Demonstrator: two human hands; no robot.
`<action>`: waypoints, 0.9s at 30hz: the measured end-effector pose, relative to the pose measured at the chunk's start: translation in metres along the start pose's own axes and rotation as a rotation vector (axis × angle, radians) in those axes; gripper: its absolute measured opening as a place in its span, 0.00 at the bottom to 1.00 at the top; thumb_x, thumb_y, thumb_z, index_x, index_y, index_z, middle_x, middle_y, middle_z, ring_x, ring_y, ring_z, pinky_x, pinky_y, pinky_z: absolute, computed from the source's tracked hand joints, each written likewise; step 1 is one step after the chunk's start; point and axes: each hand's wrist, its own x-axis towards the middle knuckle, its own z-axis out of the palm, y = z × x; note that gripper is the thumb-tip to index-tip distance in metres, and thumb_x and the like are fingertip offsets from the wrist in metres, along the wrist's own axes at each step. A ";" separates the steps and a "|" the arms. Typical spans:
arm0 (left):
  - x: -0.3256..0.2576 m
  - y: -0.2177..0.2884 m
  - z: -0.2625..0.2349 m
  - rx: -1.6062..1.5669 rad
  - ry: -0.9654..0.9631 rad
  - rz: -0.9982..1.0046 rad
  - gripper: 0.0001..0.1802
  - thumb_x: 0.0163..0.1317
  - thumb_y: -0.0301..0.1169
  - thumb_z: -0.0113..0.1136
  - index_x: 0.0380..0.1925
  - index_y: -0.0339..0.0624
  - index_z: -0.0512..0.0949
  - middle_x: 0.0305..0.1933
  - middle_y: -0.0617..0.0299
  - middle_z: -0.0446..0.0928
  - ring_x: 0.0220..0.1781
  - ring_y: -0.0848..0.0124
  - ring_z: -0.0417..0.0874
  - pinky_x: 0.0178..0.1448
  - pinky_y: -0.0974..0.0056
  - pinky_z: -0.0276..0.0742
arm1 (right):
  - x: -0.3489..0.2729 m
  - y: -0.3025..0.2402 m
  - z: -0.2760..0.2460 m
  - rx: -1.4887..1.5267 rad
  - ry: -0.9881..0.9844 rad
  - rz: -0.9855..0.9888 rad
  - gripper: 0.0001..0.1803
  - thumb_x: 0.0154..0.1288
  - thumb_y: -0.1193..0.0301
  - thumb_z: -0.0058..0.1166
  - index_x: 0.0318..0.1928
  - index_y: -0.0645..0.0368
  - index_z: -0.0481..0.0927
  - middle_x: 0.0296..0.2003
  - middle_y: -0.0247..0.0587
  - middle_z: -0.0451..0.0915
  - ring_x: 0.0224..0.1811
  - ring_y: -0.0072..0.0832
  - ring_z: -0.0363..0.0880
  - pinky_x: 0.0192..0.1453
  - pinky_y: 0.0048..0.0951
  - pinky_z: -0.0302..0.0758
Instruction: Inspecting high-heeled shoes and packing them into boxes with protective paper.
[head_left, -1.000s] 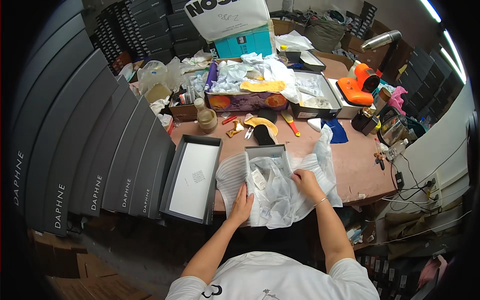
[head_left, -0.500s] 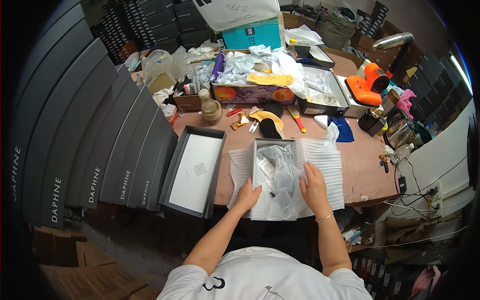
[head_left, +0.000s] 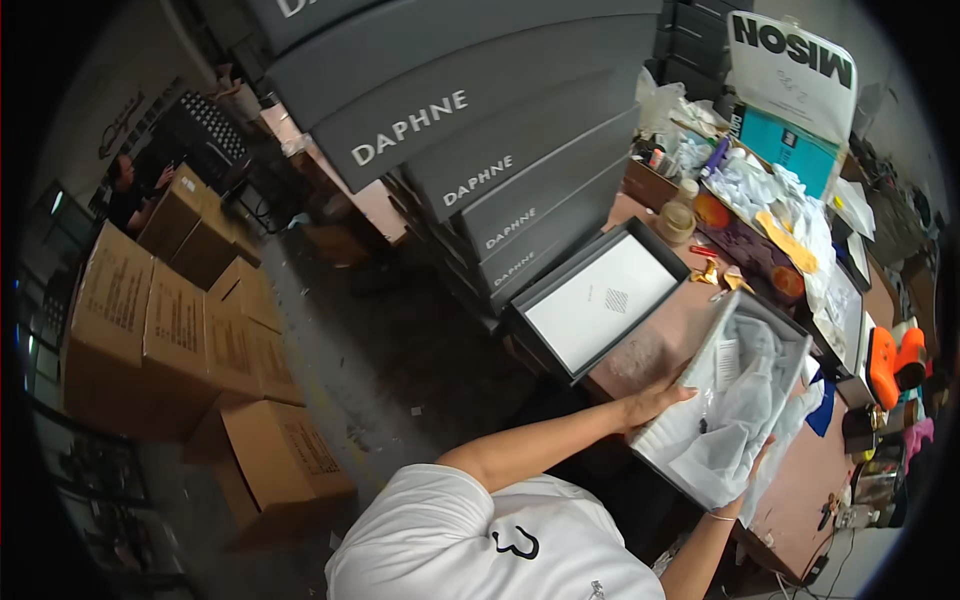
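A grey shoebox (head_left: 658, 468) is tilted at the table's near edge, its open top facing me. White tissue paper (head_left: 757, 375) fills it, with a small white label and a small dark spot showing among the folds; what the tissue wraps is hidden. My left hand (head_left: 657, 402) is closed on the box's left side, thumb over the rim. Along the right side, my right hand (head_left: 745, 488) grips the box, its fingers partly hidden. White foam sheeting (head_left: 790, 430) hangs beside that hand. To the left lies a grey box lid (head_left: 598, 300), pale inside face up.
A tall stack of grey shoeboxes (head_left: 500, 130) rises left of the lid. Brown cartons (head_left: 180, 330) stand on the floor at far left, with a person (head_left: 125, 195) beyond them. The table (head_left: 790, 510) carries a paper-filled carton, a jar (head_left: 676, 222) and an orange device (head_left: 882, 368).
The view has swung left. Both hands now hold the shoebox tilted, where it lay flat on the foam sheet before. My right hand has moved from the tissue and foam to the box's side.
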 end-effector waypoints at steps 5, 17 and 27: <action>0.028 -0.036 -0.041 0.251 0.065 0.162 0.44 0.62 0.46 0.53 0.72 0.39 0.48 0.72 0.49 0.55 0.73 0.63 0.55 0.72 0.60 0.56 | 0.015 0.049 0.031 0.130 0.001 -0.030 0.20 0.74 0.64 0.41 0.56 0.65 0.75 0.47 0.42 0.79 0.48 0.30 0.77 0.53 0.29 0.74; 0.016 -0.071 -0.043 1.811 -0.178 0.291 0.13 0.51 0.35 0.55 0.33 0.42 0.84 0.44 0.52 0.81 0.61 0.54 0.71 0.66 0.30 0.53 | 0.062 -0.065 0.072 -0.851 -0.176 -0.427 0.29 0.64 0.68 0.55 0.64 0.63 0.66 0.53 0.57 0.77 0.54 0.45 0.78 0.57 0.40 0.73; 0.012 -0.046 -0.033 1.665 -0.216 0.183 0.21 0.55 0.40 0.60 0.40 0.33 0.81 0.47 0.50 0.79 0.61 0.56 0.73 0.71 0.34 0.46 | 0.072 -0.096 0.107 -1.163 -0.294 -0.311 0.45 0.55 0.76 0.53 0.73 0.53 0.49 0.45 0.65 0.75 0.40 0.57 0.79 0.45 0.46 0.77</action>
